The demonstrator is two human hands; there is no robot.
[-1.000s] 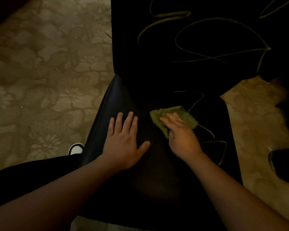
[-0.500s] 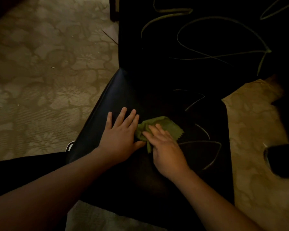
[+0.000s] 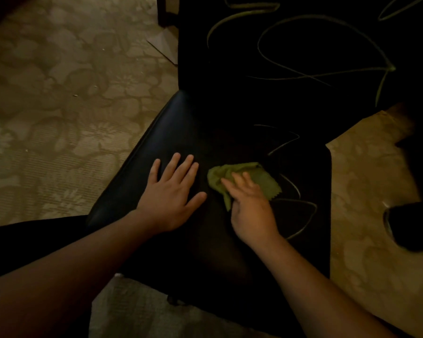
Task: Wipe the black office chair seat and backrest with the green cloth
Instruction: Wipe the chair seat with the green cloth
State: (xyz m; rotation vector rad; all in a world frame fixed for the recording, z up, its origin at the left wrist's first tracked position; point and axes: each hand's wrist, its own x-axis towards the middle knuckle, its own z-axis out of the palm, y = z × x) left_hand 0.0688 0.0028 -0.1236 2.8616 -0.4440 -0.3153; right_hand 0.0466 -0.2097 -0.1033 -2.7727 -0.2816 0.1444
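Patterned carpet (image 3: 59,118) around seat (image 3: 181,252). Left hand (image 3: 171,198) flat, bracing; right hand (image 3: 252,208) presses green cloth (image 3: 261,176), fingers extended. I'd overlap strokes, then wipe backrest (image 3: 303,98).

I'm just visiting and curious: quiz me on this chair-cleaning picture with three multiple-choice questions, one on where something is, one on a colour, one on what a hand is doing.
1. Where does the cloth lie?
A. on the floor
B. on the chair seat
C. draped over the backrest

2. What colour is the cloth?
A. white
B. red
C. green

3. How is the left hand placed?
A. flat on the seat, fingers spread
B. clenched in a fist
C. gripping the cloth

Answers:
1 B, the cloth sits on the black chair seat under the right hand.
2 C, it shows green against the black.
3 A, the left hand rests open on the seat beside the cloth, apart from it.
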